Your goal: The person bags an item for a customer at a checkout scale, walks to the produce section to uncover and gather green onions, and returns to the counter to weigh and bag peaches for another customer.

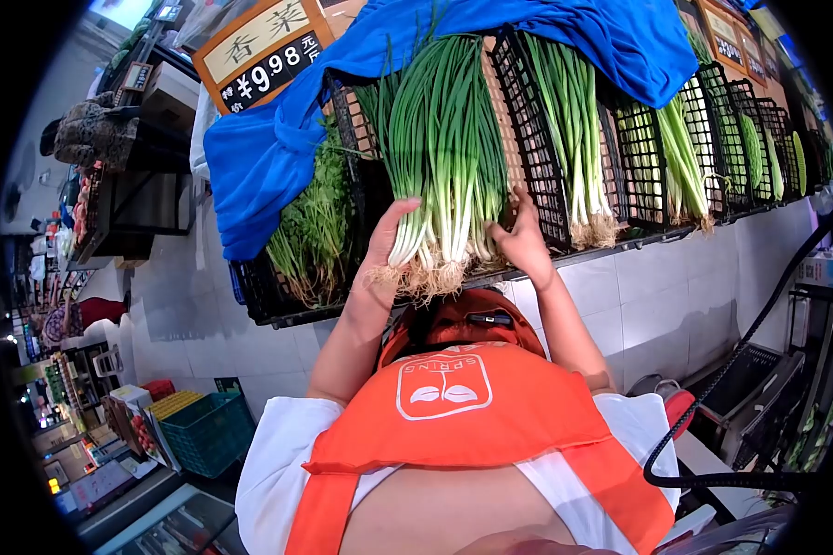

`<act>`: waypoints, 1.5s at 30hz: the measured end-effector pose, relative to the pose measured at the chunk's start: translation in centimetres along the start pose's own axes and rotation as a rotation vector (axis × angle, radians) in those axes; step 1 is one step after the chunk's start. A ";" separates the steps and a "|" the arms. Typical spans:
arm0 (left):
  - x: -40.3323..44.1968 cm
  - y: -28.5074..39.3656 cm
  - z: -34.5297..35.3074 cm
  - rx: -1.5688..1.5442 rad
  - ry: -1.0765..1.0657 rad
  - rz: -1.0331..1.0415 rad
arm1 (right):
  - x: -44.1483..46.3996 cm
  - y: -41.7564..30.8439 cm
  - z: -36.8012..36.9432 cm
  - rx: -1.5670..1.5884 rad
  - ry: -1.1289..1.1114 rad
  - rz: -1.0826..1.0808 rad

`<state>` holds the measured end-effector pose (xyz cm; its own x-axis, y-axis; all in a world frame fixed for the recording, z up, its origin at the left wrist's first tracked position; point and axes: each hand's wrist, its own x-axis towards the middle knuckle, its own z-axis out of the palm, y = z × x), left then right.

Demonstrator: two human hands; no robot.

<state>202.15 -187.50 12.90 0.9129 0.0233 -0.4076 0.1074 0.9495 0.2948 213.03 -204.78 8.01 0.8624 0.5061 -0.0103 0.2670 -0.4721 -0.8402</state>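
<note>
A thick pile of spring onions (449, 139) lies in a black crate, its green tops pointing away from me and its white ends and stringy roots towards me. My left hand (385, 248) is pressed against the left side of the white ends, with part of its fingers hidden by the stalks. On the opposite side, my right hand (525, 242) curls in against the stalks, thumb on the white part just above the roots. Between them the two hands hold the root end of the pile.
Left of the pile sits coriander (310, 231) under a blue cloth (254, 176) and a price sign (264, 55). More long green onions (574, 139) and celery (683, 166) fill crates to the right. A black cable (740, 342) hangs at the right; a green basket (208, 433) stands lower left.
</note>
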 end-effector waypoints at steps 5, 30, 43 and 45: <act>-1.2 -0.3 1.9 0.037 0.043 -0.107 | 0.2 -0.4 0.2 -0.065 -0.148 0.031; 1.0 -3.4 3.5 1.054 0.196 0.560 | 2.3 0.0 0.7 0.078 -0.088 0.064; 0.0 -4.6 6.0 1.802 0.120 0.359 | 1.4 -4.5 -1.7 0.873 -0.407 0.275; -0.7 -4.8 6.9 1.994 0.054 0.386 | 2.5 -3.4 -1.7 1.257 -0.620 0.416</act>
<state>203.71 -194.24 17.76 0.9833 0.1426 -0.1127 0.1807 -0.7015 0.6894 215.05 -203.15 11.72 0.3754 0.8703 -0.3189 -0.7738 0.1048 -0.6247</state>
